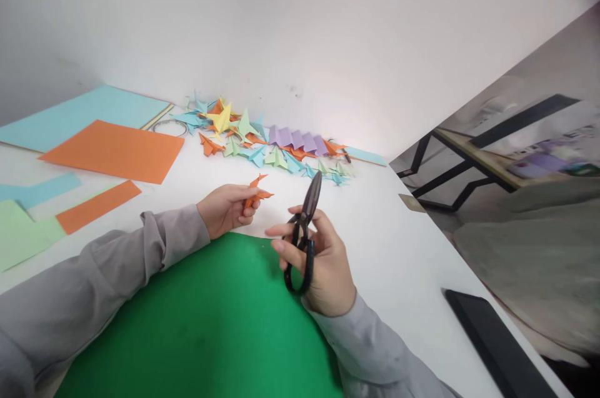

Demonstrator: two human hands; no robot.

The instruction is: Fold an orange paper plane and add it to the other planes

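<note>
My left hand pinches a small folded orange paper figure just above the white table. My right hand grips black scissors by the handles, blades closed and pointing up and away, a short way right of the orange figure. Both hands hover over the far edge of a large green paper sheet that lies in front of me.
A pile of folded paper figures in orange, blue, yellow, green and purple lies at the back. Orange sheet, blue sheet, paper strips and a wire ring sit left. A black flat object lies near the right table edge.
</note>
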